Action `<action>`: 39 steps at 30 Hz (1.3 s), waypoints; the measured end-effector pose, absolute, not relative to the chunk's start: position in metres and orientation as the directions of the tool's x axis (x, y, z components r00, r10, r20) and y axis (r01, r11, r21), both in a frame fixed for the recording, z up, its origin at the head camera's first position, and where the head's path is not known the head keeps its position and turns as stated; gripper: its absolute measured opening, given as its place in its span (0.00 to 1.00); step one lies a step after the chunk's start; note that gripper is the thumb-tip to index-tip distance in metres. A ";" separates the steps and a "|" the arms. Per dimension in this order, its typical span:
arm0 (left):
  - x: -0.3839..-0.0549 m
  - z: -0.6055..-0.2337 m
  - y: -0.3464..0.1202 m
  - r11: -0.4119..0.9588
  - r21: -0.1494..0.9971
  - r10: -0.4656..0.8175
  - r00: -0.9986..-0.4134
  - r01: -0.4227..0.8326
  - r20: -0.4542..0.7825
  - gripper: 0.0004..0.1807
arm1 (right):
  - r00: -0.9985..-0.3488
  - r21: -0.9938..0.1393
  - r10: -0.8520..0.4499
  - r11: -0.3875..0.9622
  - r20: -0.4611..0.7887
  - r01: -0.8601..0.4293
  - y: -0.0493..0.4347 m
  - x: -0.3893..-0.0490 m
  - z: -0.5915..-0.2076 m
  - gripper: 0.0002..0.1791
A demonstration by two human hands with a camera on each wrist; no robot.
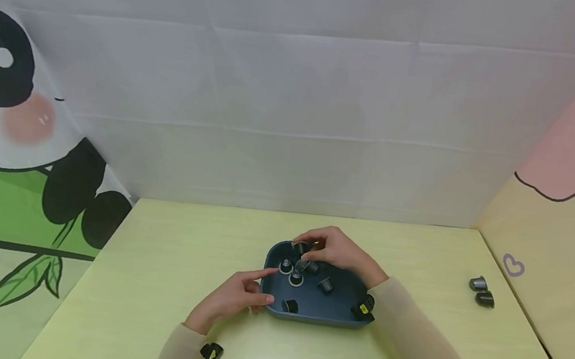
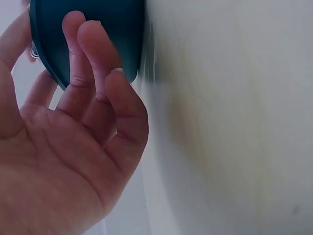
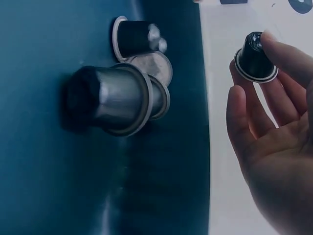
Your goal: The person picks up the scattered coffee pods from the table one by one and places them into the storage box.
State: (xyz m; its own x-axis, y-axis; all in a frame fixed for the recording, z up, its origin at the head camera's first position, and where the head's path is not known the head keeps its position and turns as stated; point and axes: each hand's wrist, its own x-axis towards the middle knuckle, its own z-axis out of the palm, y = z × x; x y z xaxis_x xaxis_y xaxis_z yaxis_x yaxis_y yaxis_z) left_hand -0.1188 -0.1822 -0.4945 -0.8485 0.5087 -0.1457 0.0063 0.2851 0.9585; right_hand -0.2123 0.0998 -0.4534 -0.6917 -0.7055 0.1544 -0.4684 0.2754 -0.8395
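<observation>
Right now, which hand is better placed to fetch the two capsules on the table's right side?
Right, I'd judge: the right hand is nearer those two capsules, though it should probably release its held capsule first. The left hand is at the left end of the tray, farther away.

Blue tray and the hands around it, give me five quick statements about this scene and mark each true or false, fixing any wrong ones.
1. The right hand holds a small dark capsule. True.
2. The left hand is at the left side of the blue tray. True.
3. The left hand grips a capsule. False: no capsule shows in it; it is at the tray's edge.
4. Two other capsules lie on the table, to the right of the tray. True.
5. Every capsule in the tray stands upright. False: one capsule near the front edge lies on its side.
</observation>
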 end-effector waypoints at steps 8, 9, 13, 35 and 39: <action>-0.118 -0.492 -0.182 0.277 0.961 0.515 -0.846 0.009 -0.141 0.36 | -0.687 -0.874 -0.721 0.271 0.093 -0.403 0.095 -0.210 -0.467 0.20; -0.118 -0.493 -0.182 0.276 0.961 0.515 -0.846 0.011 -0.138 0.36 | -0.685 -0.881 -0.723 0.267 0.085 -0.391 0.094 -0.209 -0.468 0.20; -0.118 -0.494 -0.182 0.285 0.958 0.515 -0.846 0.018 -0.137 0.36 | -0.670 -0.900 -0.740 0.253 0.058 -0.356 0.092 -0.206 -0.470 0.21; -0.121 -0.495 -0.183 0.294 0.955 0.525 -0.841 0.035 -0.131 0.36 | -0.648 -0.883 -0.762 0.298 0.009 -0.363 0.081 -0.200 -0.480 0.21; -0.122 -0.498 -0.182 0.289 0.956 0.527 -0.841 0.041 -0.123 0.35 | -0.645 -0.888 -0.764 0.289 0.010 -0.356 0.081 -0.201 -0.481 0.21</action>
State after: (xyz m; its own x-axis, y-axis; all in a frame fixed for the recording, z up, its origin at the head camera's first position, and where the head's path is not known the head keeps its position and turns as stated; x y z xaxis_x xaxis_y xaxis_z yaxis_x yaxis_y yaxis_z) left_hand -0.1220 -0.1822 -0.4977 -0.8412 0.5266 -0.1228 0.0413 0.2890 0.9564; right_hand -0.2008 0.0814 -0.4810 -0.6450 -0.7641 0.0098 -0.3563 0.2894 -0.8884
